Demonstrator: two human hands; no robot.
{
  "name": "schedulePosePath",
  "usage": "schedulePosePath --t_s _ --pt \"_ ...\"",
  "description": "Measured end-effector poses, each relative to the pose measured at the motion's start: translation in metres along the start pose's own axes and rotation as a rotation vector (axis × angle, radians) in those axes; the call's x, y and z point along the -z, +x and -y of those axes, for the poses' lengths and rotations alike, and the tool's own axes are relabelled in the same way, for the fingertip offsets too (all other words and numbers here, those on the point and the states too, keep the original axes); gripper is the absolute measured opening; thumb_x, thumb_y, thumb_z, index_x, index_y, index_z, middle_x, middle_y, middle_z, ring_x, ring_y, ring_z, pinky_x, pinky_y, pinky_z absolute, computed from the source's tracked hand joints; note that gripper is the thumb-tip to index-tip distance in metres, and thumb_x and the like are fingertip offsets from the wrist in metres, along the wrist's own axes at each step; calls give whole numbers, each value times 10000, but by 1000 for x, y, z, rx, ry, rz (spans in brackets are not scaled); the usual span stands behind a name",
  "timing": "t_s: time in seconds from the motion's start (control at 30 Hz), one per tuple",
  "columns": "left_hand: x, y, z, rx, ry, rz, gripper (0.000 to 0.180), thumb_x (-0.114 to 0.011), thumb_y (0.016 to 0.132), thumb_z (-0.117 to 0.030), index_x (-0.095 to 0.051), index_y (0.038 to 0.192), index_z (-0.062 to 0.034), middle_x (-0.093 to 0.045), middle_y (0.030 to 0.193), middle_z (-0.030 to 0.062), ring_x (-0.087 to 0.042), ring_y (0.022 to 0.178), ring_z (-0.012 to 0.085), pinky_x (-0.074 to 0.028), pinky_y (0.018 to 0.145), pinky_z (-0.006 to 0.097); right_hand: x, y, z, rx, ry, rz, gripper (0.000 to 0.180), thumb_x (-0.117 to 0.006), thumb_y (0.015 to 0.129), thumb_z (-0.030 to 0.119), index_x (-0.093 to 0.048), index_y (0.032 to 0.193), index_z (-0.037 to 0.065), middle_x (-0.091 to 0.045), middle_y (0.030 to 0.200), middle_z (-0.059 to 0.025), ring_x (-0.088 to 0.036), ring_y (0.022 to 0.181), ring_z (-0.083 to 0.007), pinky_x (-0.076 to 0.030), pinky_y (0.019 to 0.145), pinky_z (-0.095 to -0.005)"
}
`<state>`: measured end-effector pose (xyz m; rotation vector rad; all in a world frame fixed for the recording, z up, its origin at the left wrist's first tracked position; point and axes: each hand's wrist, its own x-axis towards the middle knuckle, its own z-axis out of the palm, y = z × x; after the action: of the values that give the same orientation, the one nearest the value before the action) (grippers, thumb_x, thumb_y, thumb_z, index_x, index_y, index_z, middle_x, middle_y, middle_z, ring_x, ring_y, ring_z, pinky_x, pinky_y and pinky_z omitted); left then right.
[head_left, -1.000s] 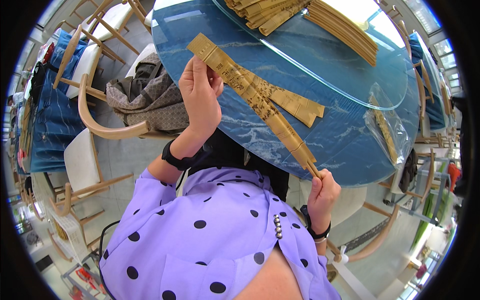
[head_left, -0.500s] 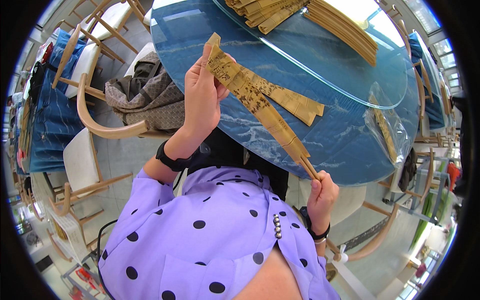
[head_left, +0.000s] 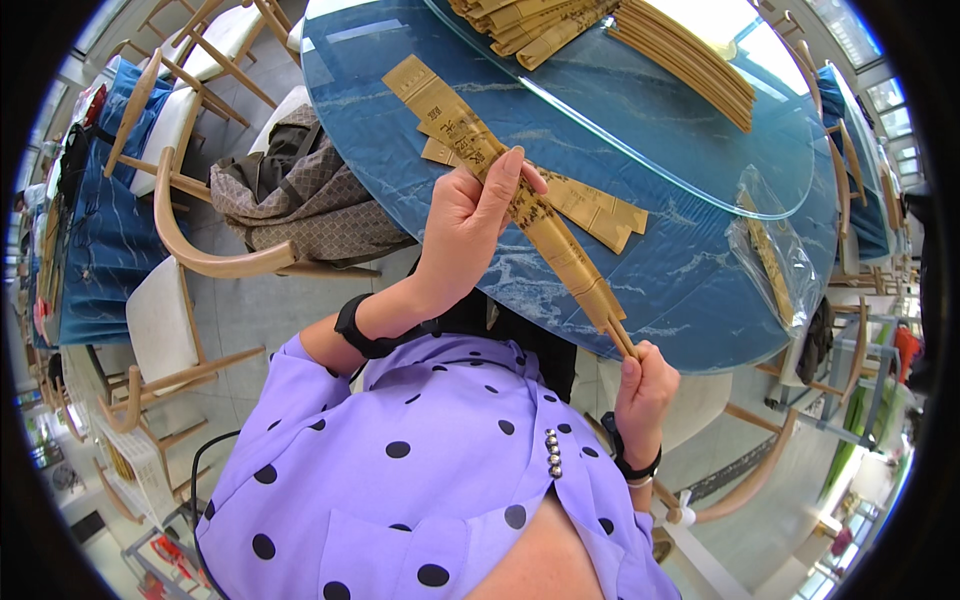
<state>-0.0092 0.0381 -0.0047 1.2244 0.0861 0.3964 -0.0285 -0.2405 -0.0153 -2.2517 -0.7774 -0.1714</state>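
Note:
A long gold paper chopstick sleeve (head_left: 572, 268) with dark printing slants over the table's near edge. Two wooden chopstick ends (head_left: 622, 338) stick out of its lower right end, pinched in my right hand (head_left: 647, 395). My left hand (head_left: 470, 235) is closed around the middle of the sleeve, thumb on top. Above that grip the sleeve's flat upper part reaches away to the upper left. Another gold sleeve (head_left: 595, 210) lies on the blue table underneath, partly hidden by my left hand and the held sleeve.
The round table has a blue marbled cover (head_left: 375, 130) and a raised glass turntable (head_left: 640, 165). On the glass lie a pile of gold sleeves (head_left: 545, 35) and a row of long tan strips (head_left: 690, 65). A clear plastic bag (head_left: 775, 250) rests at right. A patterned bag (head_left: 300, 195) sits on the left chair.
My left hand has slid down from the sleeve's upper end to its middle, uncovering the flat top part. My right hand stays in place on the chopstick ends.

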Motion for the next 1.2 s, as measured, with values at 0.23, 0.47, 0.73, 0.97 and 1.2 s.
schedulePosePath --t_s 0.23,0.47,0.73,0.97,1.2 --pt "-9 -7 5 17 -25 -31 410 -457 1110 -358 -671 935 -55 -450 672 -78 -284 550 -8 -208 486 196 -4 3 3 10 -4 20 263 -599 1018 187 -527 813 40 -471 646 -103 -493 515 -301 -374 489 -393" --pt "-15 -16 9 38 18 -49 418 -454 1111 -364 -669 937 -51 -434 656 -83 -286 552 -7 -212 492 198 -7 7 5 37 -41 27 269 -587 1027 200 -531 818 40 -481 658 -103 -505 523 -303 -384 495 -400" --pt "-17 -17 7 42 37 -55 421 -450 1112 -360 -672 932 -52 -433 649 -84 -302 556 -5 -233 498 203 -8 7 6 37 -48 25 268 -579 1032 206 -535 826 40 -486 662 -104 -512 526 -304 -388 497 -403" --pt "-17 -21 12 72 20 -27 423 -448 1112 -365 -666 933 -50 -437 649 -80 -297 552 -5 -226 491 204 -11 12 10 77 -28 36 248 -611 1017 229 -567 866 37 -508 679 -96 -529 548 -291 -406 511 -391" --pt "-4 -10 8 54 5 -58 425 -450 1109 -383 -650 942 -48 -455 667 -70 -289 539 -9 -209 477 196 -6 13 6 159 -128 20 220 -657 982 238 -599 906 39 -556 721 -84 -561 588 -271 -434 523 -371"
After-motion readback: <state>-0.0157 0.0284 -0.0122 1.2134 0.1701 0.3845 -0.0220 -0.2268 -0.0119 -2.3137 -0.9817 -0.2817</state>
